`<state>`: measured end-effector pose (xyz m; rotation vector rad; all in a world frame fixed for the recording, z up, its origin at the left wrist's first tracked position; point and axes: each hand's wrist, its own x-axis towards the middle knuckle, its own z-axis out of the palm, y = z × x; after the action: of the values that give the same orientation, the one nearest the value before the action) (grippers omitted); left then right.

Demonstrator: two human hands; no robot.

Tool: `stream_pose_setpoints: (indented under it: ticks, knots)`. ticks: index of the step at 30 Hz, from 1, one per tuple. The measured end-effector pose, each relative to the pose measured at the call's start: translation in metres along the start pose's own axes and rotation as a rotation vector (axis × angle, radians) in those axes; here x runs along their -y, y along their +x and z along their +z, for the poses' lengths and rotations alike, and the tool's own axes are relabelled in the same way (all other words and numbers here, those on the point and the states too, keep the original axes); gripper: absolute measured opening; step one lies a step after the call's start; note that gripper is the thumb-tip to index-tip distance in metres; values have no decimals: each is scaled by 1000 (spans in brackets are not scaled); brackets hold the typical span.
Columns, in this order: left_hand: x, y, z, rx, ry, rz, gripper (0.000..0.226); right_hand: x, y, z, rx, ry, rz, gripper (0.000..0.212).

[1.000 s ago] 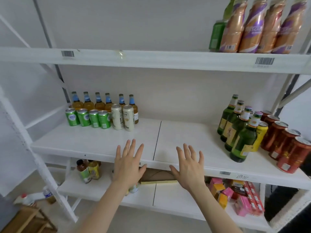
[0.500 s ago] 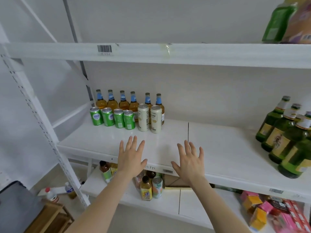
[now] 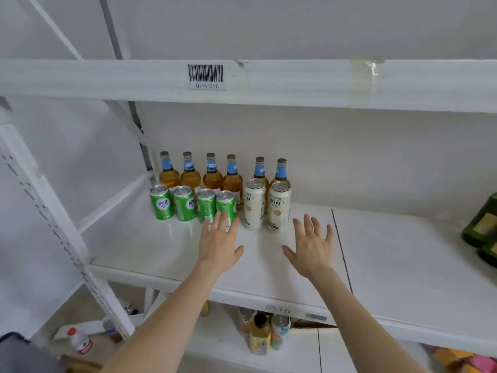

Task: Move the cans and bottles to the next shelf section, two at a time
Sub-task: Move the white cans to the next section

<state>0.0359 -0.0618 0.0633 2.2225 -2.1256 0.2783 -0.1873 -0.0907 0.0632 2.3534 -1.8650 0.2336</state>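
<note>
On the left section of the middle shelf (image 3: 150, 249) stand several amber bottles with blue neck labels (image 3: 212, 173) in a back row. In front of them are several short green cans (image 3: 184, 203) and two tall white cans (image 3: 254, 204) (image 3: 279, 207). My left hand (image 3: 219, 244) hovers over the shelf with fingers spread, its fingertips just in front of the rightmost green can (image 3: 226, 207). My right hand (image 3: 312, 244) is open too, a little right of and in front of the white cans. Neither hand holds anything.
Dark green bottles (image 3: 481, 227) stand at the far right of the neighbouring section, past the seam (image 3: 340, 246). An upper shelf beam (image 3: 269, 82) with a barcode label runs overhead. Small bottles and cans (image 3: 265, 335) sit on the lower shelf. A slanted white upright (image 3: 53, 232) stands left.
The view has swung left and closer to the left section. Both hands have moved forward over the shelf toward the cans, still open and empty.
</note>
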Motion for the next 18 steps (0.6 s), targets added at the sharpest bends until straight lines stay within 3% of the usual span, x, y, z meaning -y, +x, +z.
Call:
stream_pose_setpoints:
  ticks: [5,10,15,18]
  knots:
    - [9,46,19,-13,-106,65,85,12,36,10,-15,3,90,77]
    - [-2,82,46,7,-390,61,96,10,64,20,2,52,166,81]
    - [-10,114,70,-2,-711,-2,105,2,95,34,17,229,185,85]
    - [-11,132,81,14,-917,-60,98,-4,114,42,18,382,161,83]
